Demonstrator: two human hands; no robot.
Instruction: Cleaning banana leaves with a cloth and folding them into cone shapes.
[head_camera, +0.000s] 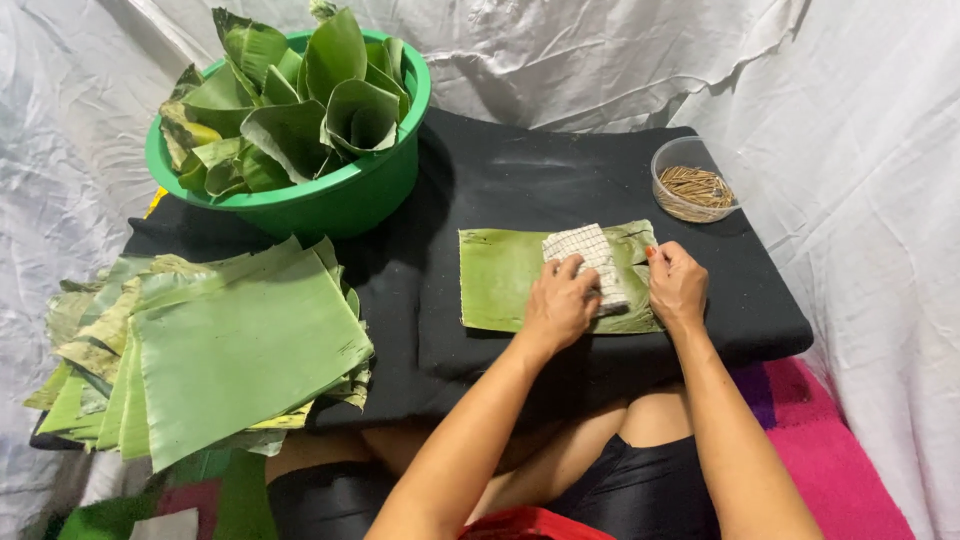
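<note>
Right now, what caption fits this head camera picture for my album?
Left hand wipes a banana leaf with a checked cloth while the right hand holds the leaf's edge.

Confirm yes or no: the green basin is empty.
No, the green basin is packed with folded banana leaves that rise above its rim.

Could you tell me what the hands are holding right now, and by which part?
The left hand presses a checked cloth from above onto a leaf; the right hand pins the leaf's right edge.
</note>
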